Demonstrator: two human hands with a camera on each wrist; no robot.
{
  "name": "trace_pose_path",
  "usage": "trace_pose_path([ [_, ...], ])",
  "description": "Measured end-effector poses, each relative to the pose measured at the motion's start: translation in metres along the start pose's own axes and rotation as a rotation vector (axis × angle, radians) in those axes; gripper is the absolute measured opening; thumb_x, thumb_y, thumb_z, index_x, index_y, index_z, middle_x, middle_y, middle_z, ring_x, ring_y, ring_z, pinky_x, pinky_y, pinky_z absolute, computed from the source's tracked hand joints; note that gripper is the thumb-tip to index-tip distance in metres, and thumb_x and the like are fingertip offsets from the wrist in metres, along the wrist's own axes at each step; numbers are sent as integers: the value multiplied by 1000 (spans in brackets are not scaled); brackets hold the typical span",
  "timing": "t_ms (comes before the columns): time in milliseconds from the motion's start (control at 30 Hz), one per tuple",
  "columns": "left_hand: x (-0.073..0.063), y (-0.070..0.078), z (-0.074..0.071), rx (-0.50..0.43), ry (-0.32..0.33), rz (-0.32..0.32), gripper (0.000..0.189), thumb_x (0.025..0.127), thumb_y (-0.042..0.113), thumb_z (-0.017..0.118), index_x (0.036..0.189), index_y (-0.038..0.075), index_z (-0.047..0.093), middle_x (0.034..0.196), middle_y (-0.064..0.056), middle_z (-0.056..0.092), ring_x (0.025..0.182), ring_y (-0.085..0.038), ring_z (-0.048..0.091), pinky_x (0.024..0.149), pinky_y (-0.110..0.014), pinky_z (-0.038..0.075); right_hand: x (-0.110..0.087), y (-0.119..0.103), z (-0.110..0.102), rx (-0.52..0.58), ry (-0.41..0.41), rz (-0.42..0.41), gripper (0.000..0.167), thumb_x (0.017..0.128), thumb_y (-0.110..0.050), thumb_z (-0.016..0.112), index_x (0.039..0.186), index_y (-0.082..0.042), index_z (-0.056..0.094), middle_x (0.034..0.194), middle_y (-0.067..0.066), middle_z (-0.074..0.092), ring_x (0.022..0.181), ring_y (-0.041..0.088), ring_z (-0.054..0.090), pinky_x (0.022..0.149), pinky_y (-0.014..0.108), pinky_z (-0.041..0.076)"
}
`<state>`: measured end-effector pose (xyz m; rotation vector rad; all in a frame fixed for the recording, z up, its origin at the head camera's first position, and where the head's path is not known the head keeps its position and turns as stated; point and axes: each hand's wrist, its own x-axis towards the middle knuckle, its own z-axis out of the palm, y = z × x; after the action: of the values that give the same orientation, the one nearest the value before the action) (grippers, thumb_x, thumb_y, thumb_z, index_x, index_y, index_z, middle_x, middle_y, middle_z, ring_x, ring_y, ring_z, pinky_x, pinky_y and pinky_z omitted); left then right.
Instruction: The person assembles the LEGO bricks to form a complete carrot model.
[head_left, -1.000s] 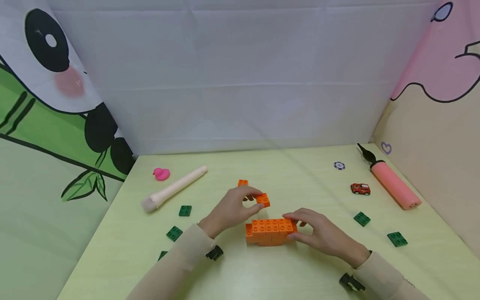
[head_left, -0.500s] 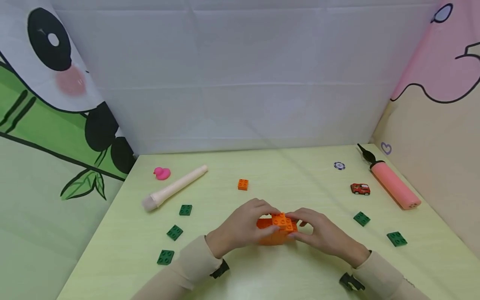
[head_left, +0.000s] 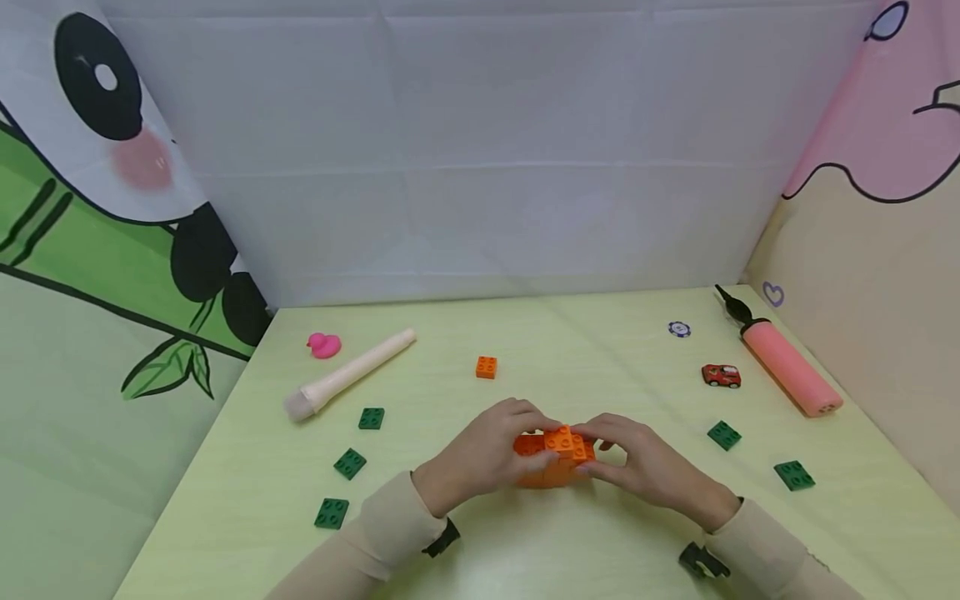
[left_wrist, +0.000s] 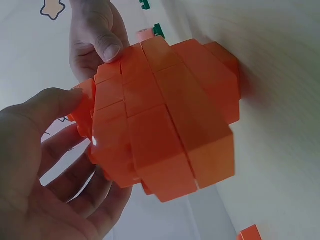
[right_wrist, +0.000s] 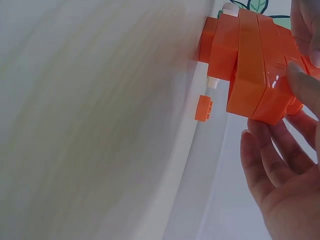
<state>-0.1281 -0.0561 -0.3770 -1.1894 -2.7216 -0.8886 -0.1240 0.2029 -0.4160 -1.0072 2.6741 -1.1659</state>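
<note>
Left hand (head_left: pixel 487 446) pinches orange four-stud brick (head_left: pixel 558 438); right hand (head_left: pixel 637 458) grips orange brick stack (head_left: pixel 553 477).
Likely best: square up, press straight down, brace firmly.

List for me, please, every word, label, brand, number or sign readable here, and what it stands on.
No words, brands or numbers can be read.
Purple heart: drawn on the right-hand wall.
Blue-and-white chip: any lettering too small to read.
Red toy car: any markings too small to read.
Orange bricks: no lettering visible.
</note>
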Motion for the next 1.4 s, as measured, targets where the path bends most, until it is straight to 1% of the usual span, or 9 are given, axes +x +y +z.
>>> trace_pose_path([
  [133,2,1,-1,15,-10,19,28,91,26,74,116,12,74,105,3,68,100,-12,59,88,-22,51,0,-1,-1,4,-3,16,47,90,-44,70,132,-23,65,117,-13,63,101,7,59,85,31,56],
  [500,3,0,-3,-17,-24,-8,27,90,25,75,113,13,75,104,5,68,99,-11,55,87,-21,49,3,-3,-3,-6,-9,10,47,91,-41,71,133,-23,65,117,-12,63,102,7,59,87,28,55],
  [700,3,-1,-2,-1,-18,9,28,91,26,75,115,13,74,105,5,69,101,-13,56,89,-23,49,3,-3,-4,-6,-7,22,47,91,-42,70,133,-23,65,118,-11,63,102,8,60,86,31,56],
  [833,2,-5,-5,2,-51,8,34,93,35,72,121,15,72,109,6,68,104,-12,56,91,-24,49,2,-3,-4,-2,-11,42,47,90,-43,71,133,-23,65,117,-12,63,100,8,59,84,31,57],
  [933,4,-11,-10,-20,-82,-34,42,95,46,65,127,19,69,116,7,66,110,-11,56,96,-29,49,2,-2,-3,0,-10,41,48,90,-44,71,133,-23,65,117,-12,63,100,8,60,83,30,57],
  [1000,7,-19,-15,-23,-80,-66,46,95,50,62,129,20,68,120,5,65,114,-13,56,100,-34,48,2,-1,-3,-1,-9,41,49,90,-45,70,133,-23,65,117,-12,63,101,8,60,84,30,57],
  [1100,14,-38,-23,32,-51,-105,44,97,46,62,131,18,67,124,0,64,117,-18,57,102,-39,47,2,-1,-4,1,-13,51,50,91,-45,69,134,-22,64,119,-11,63,101,8,60,84,31,57],
  [1233,23,-75,-27,139,-12,-151,41,96,38,66,131,14,66,126,-5,63,116,-23,56,101,-40,47,2,-1,-3,13,-24,71,50,91,-45,69,135,-22,63,120,-10,62,102,8,59,84,33,57],
  [1400,34,-116,-24,181,-29,-243,41,95,30,70,130,9,66,127,-9,64,119,-28,56,104,-41,45,1,0,-2,20,-23,57,50,91,-45,69,135,-21,63,120,-10,62,101,8,59,84,33,57],
])
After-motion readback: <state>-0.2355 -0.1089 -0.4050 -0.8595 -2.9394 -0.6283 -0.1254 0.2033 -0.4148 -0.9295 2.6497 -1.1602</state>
